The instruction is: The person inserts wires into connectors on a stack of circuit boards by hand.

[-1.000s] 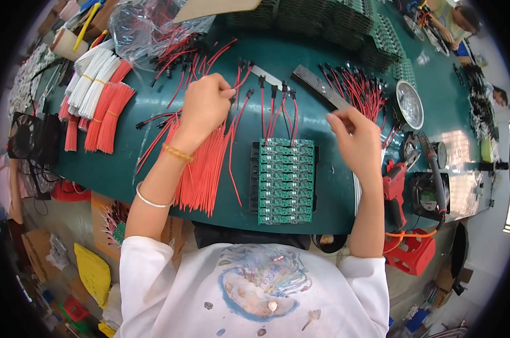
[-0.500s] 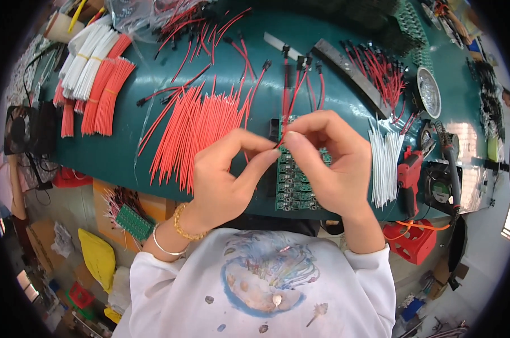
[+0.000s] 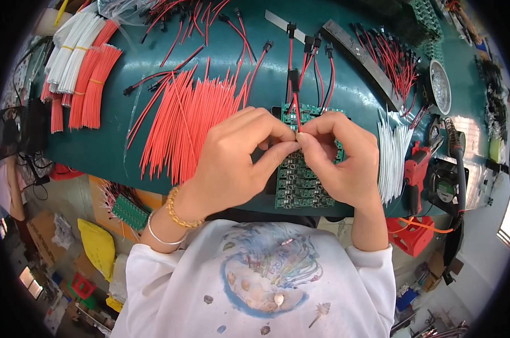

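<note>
A red and black connector wire (image 3: 296, 101) with a black plug end stands up from between my fingertips. My left hand (image 3: 241, 155) pinches its lower end, thumb against forefinger. Close beside it, my right hand (image 3: 342, 155) pinches the same wire; the fingertips of both hands meet, and the exact wire end is hidden. Below them lies a panel of green circuit boards (image 3: 303, 183). Several more connector wires (image 3: 328, 73) lie with their ends on the panel's far edge. To the left of my hands is a spread pile of red wires (image 3: 190, 127).
Bundled white wires (image 3: 77, 53) and red wires (image 3: 100, 84) lie far left. At right are loose white wires (image 3: 394, 160), a red soldering gun (image 3: 417, 172), a small fan (image 3: 445, 183) and a round dish (image 3: 440, 87). A grey metal bar (image 3: 362, 65) lies behind the panel.
Both hands have shifted slightly right, and the connector wire's black plug now shows upright above the fingertips. The view has moved a little too.
</note>
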Demonstrator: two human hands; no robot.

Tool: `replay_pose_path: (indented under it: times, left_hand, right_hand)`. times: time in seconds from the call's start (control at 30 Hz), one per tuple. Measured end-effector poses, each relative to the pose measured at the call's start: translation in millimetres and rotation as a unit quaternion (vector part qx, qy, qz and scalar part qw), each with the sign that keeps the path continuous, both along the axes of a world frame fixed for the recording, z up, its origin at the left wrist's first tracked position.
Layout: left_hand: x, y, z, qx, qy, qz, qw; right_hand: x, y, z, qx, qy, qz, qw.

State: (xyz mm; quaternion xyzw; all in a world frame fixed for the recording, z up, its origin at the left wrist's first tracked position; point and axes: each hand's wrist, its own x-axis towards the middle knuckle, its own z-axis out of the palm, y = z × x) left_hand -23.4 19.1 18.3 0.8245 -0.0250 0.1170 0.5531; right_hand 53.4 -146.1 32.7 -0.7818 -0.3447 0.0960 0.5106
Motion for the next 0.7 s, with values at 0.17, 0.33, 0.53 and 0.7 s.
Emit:
replay_pose_path:
  times: [0.17,0.33,0.53,0.7]
  left_hand:
    - [6.3,8.3,-8.5,-0.027,0.025,0.029,0.999]
    - [5.8,7.1,-19.4,-0.053,0.029,0.043,0.997]
    - [6.1,7.3,-24.0,-0.040,0.020,0.052,0.998]
    - [4.6,7.0,-22.5,-0.027,0.013,0.055,0.998]
  right_hand:
    - [8.9,0.2,-15.4,0.010,-0.134,-0.035,0.990]
    - [10.4,2.1,-21.1,0.011,-0.147,-0.050,0.988]
    - [7.3,1.7,-21.8,-0.021,-0.115,-0.034,0.993]
    - [6.0,2.0,-20.6,-0.024,-0.122,-0.033,0.992]
